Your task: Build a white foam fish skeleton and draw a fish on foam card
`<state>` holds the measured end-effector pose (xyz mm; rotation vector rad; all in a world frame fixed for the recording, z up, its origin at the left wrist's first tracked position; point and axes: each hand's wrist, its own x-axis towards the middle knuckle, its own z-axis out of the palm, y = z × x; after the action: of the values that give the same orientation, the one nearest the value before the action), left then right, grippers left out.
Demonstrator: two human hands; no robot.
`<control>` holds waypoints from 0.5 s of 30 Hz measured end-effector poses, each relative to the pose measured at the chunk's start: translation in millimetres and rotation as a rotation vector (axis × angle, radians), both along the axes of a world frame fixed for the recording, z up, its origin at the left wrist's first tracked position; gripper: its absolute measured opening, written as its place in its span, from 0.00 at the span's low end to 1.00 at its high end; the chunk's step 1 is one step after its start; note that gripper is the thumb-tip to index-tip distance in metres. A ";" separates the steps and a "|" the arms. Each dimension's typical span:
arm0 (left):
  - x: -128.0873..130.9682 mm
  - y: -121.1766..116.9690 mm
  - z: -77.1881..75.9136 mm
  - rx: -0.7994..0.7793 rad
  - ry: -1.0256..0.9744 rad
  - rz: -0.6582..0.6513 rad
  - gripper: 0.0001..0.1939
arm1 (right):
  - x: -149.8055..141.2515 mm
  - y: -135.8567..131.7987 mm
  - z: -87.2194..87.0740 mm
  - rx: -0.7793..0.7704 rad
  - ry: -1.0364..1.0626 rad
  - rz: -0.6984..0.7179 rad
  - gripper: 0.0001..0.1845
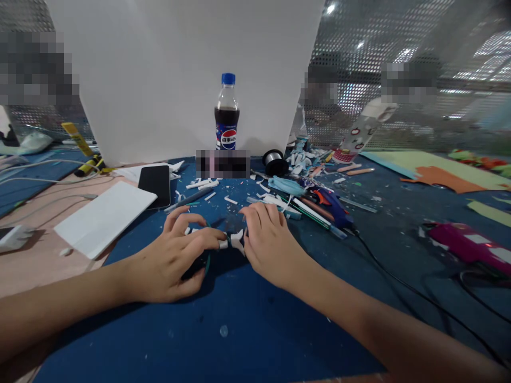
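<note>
Both my hands rest on a dark blue mat (247, 330) at the table's middle. My left hand (175, 260) is curled, its fingertips pinching a small white piece (224, 244); a thin green ring (207, 261) shows beneath it. My right hand (267, 242) meets it from the right, fingers closed on another small white piece (238, 239). The two white bits touch between my fingertips. What lies under my palms is hidden.
A cola bottle (227, 113) stands before a white board (187, 69). A black phone (155, 184) and a white pad (104, 217) lie left. White scraps, pens and a blue glue gun (333, 208) with its black cord lie right; a pink tool (467, 242) lies far right.
</note>
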<state>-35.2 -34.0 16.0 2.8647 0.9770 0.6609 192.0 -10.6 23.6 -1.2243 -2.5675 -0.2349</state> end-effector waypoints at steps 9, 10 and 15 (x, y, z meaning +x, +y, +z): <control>1.8 0.6 2.6 0.023 0.017 -0.030 0.23 | -0.1 2.3 -0.9 -0.041 0.029 -0.002 0.17; 1.7 0.8 2.4 0.019 -0.002 -0.028 0.23 | 0.8 3.3 -0.1 -0.059 0.052 0.003 0.17; 0.3 4.4 -2.0 -0.012 -0.120 0.011 0.25 | 10.8 10.6 10.3 -0.287 0.288 0.071 0.13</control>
<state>-34.9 -29.6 14.0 2.7738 0.9763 0.8140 202.7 0.0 33.8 -1.1566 -2.4399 0.3136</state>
